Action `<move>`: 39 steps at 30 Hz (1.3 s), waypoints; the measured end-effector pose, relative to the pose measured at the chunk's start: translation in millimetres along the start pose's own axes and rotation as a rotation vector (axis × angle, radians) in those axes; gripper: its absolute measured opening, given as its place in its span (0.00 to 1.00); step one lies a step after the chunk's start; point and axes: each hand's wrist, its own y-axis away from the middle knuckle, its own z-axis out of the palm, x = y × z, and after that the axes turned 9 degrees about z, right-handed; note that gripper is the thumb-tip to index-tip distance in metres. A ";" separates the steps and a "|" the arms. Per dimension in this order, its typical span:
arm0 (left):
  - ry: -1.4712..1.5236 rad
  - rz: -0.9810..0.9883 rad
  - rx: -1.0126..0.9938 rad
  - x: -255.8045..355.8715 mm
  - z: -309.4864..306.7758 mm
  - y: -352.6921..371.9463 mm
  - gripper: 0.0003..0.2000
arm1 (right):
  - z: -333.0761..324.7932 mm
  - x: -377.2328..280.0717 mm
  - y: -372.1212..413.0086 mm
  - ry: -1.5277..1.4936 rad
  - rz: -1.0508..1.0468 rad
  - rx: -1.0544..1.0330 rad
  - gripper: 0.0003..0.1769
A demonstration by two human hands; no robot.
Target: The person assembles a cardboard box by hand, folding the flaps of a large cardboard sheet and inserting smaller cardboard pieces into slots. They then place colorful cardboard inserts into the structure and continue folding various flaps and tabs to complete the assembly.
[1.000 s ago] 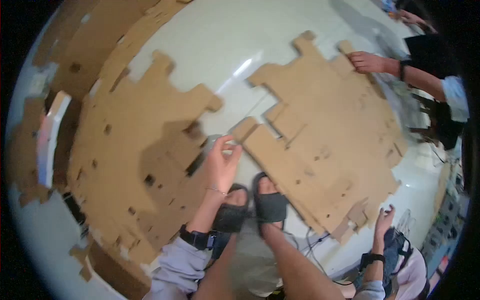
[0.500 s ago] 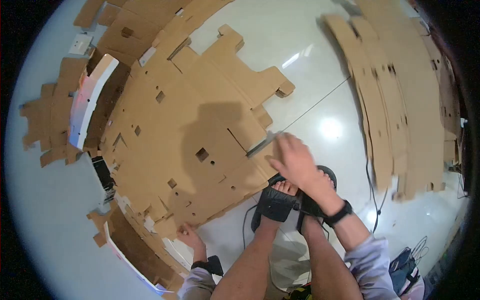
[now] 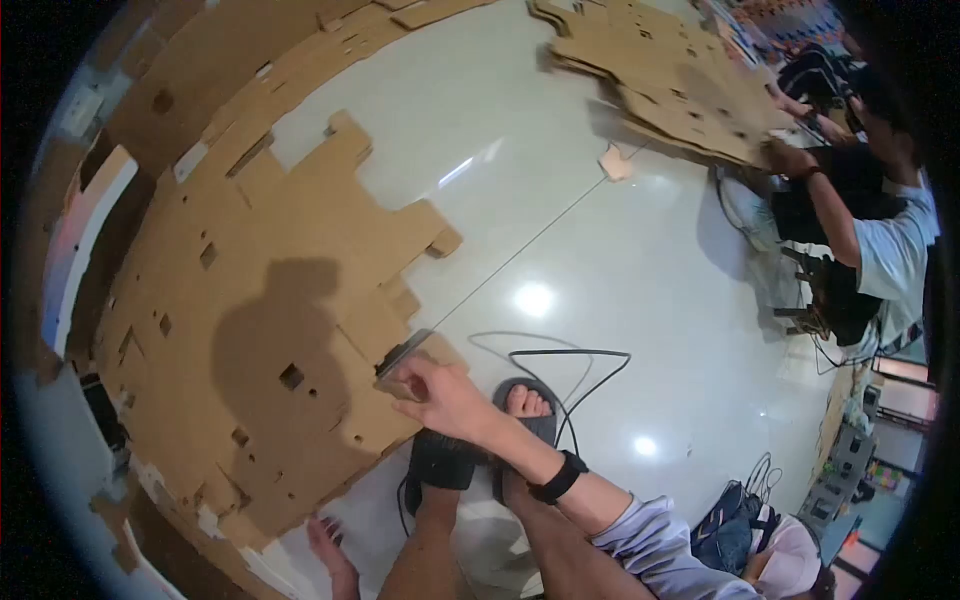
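A large flattened cardboard sheet [image 3: 260, 230], brown with square holes and cut tabs, lies on top of a stack in front of me. My right hand [image 3: 440, 402] is at its near right corner, fingers curled around a flap beside a dark slot. Near the sheet's front edge is my left hand [image 3: 335, 555], low in the view; its fingers look somewhat apart and hold nothing I can make out. The shadow of my head falls across the sheet.
Black cables [image 3: 570, 352] loop on the shiny floor by my sandals. At the upper right, a person [image 3: 890, 240] holds another cardboard stack [image 3: 670, 75]. A small cardboard scrap [image 3: 616, 163] lies between. A dark bag [image 3: 735, 525] sits at lower right.
The view has swung right, bringing the other person into sight. My right hand has gone from blurred and spread to curled at the flap. My left hand has moved slightly off the corner.
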 end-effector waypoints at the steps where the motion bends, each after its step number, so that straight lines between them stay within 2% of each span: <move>1: 0.125 -0.067 0.073 3.5 -2.3 -9.8 0.31 | 1.9 9.8 1.1 0.045 -0.017 0.063 0.12; 3: 0.368 -0.206 0.229 26.2 -11.6 -14.8 0.35 | 9.8 37.3 0.5 0.125 -0.053 0.177 0.14; 6: 0.688 -0.422 0.107 56.2 -19.0 -23.0 0.41 | 1.9 16.0 16.4 0.120 -0.261 0.268 0.15; 9: 0.812 -0.457 0.037 26.1 -54.1 -51.6 0.43 | -24.5 -31.3 31.5 0.095 -0.254 0.113 0.14; 12: 0.810 -0.452 0.028 32.6 -49.4 -65.6 0.39 | -57.5 -70.8 45.5 -0.022 -0.479 0.027 0.10; 13: 0.791 -0.439 0.025 39.7 -43.1 -66.4 0.38 | -68.1 -80.5 51.5 -0.057 -0.466 0.033 0.11; 15: 0.723 -0.380 0.029 54.9 -32.4 -64.3 0.35 | -84.6 -93.1 65.8 -0.134 -0.438 0.035 0.12; 18: 0.636 -0.253 -0.002 79.7 -16.4 -63.0 0.31 | -118.1 -88.2 95.2 -0.219 -0.534 0.055 0.11; 20: 0.587 -0.156 -0.045 99.2 -11.0 -58.8 0.28 | -143.2 -71.7 117.1 -0.232 -0.413 0.195 0.11; 23: 0.523 0.070 -0.164 138.2 3.6 -55.2 0.25 | -160.4 4.2 135.3 -0.537 -0.119 0.466 0.11; 24: 0.520 0.150 -0.232 152.2 18.5 -57.6 0.23 | -159.0 36.1 135.1 -0.648 -0.034 0.566 0.11; 26: 0.520 0.294 -0.302 177.4 68.4 -59.9 0.21 | -154.7 84.5 128.0 -1.066 -0.050 0.674 0.18; 28: 0.452 0.401 -0.141 214.2 152.0 -45.3 0.22 | -143.5 116.0 111.2 -1.373 -0.091 0.736 0.23; 30: 0.483 0.418 -0.131 225.2 209.3 -27.3 0.24 | -133.2 138.6 101.3 -1.543 -0.133 0.771 0.26; 33: 0.388 0.410 -0.177 215.1 227.3 -27.6 0.26 | -123.8 155.1 77.9 -1.179 0.124 0.942 0.21; 34: 0.343 0.446 -0.177 206.7 224.0 -35.3 0.27 | -119.6 162.3 70.6 -0.963 0.139 0.976 0.20; 36: 0.256 0.516 -0.169 189.9 206.8 -52.7 0.30 | -120.6 167.6 69.5 -0.779 0.141 0.968 0.18; 39: 0.357 0.593 -0.241 237.5 184.5 -42.5 0.31 | -130.0 157.9 74.4 -0.523 0.075 0.980 0.16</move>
